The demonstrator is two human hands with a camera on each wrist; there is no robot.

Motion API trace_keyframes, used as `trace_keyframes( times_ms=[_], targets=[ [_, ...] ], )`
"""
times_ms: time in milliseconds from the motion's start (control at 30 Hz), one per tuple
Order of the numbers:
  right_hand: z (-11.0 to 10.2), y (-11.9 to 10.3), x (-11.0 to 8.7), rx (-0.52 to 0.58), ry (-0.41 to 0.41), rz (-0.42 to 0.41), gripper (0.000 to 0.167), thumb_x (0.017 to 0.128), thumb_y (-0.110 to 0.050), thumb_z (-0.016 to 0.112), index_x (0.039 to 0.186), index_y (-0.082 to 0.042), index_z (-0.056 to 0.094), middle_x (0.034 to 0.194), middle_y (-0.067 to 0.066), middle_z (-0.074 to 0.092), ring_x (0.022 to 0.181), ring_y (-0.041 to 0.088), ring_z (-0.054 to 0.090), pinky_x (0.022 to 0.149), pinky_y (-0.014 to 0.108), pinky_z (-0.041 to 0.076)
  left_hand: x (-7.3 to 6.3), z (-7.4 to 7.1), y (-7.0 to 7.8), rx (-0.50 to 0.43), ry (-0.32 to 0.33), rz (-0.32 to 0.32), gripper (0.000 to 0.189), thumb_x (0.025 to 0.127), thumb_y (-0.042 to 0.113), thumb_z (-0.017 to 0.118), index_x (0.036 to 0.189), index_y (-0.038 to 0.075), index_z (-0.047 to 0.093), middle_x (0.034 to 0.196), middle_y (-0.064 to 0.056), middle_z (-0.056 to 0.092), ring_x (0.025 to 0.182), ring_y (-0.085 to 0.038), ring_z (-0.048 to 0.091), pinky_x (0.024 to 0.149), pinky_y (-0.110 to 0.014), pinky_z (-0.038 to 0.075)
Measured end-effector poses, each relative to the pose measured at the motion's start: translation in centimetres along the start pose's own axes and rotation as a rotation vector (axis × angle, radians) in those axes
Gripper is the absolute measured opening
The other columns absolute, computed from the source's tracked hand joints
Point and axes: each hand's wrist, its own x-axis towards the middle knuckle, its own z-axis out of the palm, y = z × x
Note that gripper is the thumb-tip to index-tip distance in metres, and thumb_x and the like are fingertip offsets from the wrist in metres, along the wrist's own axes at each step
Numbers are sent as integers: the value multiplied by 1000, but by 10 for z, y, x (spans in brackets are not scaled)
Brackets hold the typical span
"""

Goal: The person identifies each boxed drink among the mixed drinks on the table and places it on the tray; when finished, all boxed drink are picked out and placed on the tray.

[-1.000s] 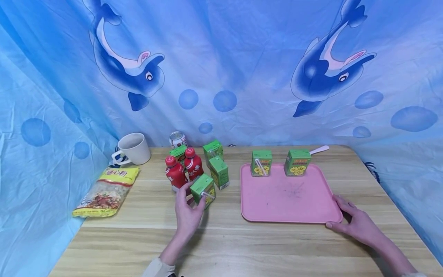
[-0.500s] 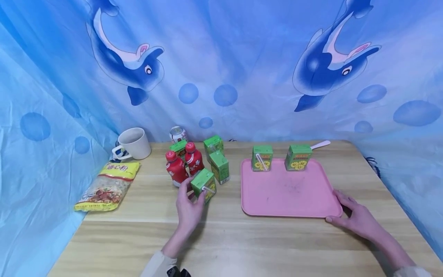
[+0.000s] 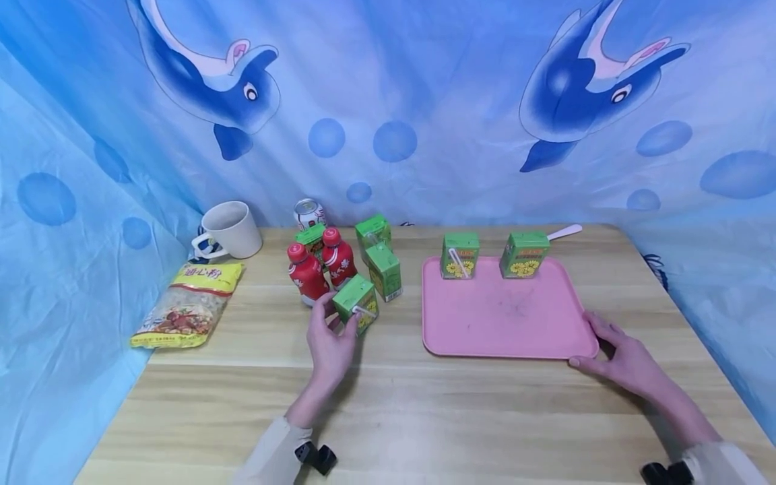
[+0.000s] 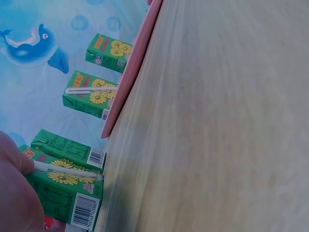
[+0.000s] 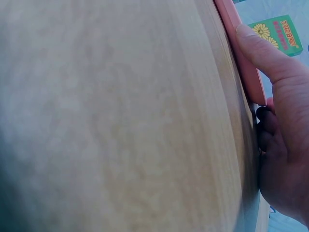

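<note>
My left hand [image 3: 330, 343] grips a green drink carton [image 3: 356, 303] between thumb and fingers, with its white straw facing out. In the left wrist view, the thumb lies against this carton [image 4: 67, 186] by the straw. Two red bottles [image 3: 308, 273] and another green carton [image 3: 384, 273] stand right beside it. At the near right corner of a pink tray [image 3: 497, 330], my right hand [image 3: 627, 360] holds the rim, its thumb on the front edge in the right wrist view. Two green cartons [image 3: 459, 257] [image 3: 523, 257] stand upright at the tray's far side.
Behind the bottles are further green cartons [image 3: 372, 232] and a can [image 3: 309, 214]. A white mug [image 3: 233, 232] stands at the back left, with a yellow food bag [image 3: 190, 303] in front of it. A pale handle [image 3: 565, 232] sticks out behind the right carton.
The head view has tilted down, so the whole scene sits higher in the picture. Both hands keep their hold, the left on the carton and the right at the tray corner.
</note>
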Motion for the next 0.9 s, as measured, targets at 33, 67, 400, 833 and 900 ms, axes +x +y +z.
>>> trace_keyframes(
  times_ms=[33, 67, 400, 833, 900],
  targets=[
    [-1, 0, 1, -3, -3, 2, 108, 80, -43, 84, 155, 4, 23, 150, 38, 29, 133, 62, 27, 98, 74, 30, 1, 0, 0, -5, 6, 1, 57, 79, -11, 76, 129, -1, 51, 120, -18, 60, 110, -33, 59, 91, -47, 54],
    [-1, 0, 2, -9, -3, 3, 108, 80, -43, 84, 155, 4, 23, 150, 38, 29, 133, 61, 27, 98, 74, 30, 1, 1, 1, -13, 12, 3, 56, 79, -12, 76, 128, -1, 51, 120, -19, 60, 111, -34, 59, 91, -47, 54],
    [0, 0, 1, 17, -11, 19, 108, 80, -43, 84, 155, 5, 23, 151, 38, 27, 135, 63, 21, 102, 74, 25, 2, -1, 2, -38, 21, -9, 55, 78, -17, 74, 126, -2, 53, 118, -20, 61, 111, -34, 59, 93, -45, 53],
    [0, 1, 0, 10, -10, 26, 108, 80, -44, 83, 155, 5, 23, 151, 38, 26, 134, 64, 20, 102, 75, 24, 1, -5, 44, -108, -85, -16, 53, 77, -25, 68, 125, -12, 50, 117, -30, 56, 111, -42, 55, 94, -49, 51],
    [0, 1, 0, 11, -4, 22, 108, 80, -44, 84, 155, 5, 23, 151, 38, 26, 134, 64, 20, 102, 75, 24, 1, -6, 57, -99, -109, -14, 51, 77, -25, 67, 124, -15, 49, 116, -31, 56, 110, -44, 55, 94, -49, 51]
  ],
)
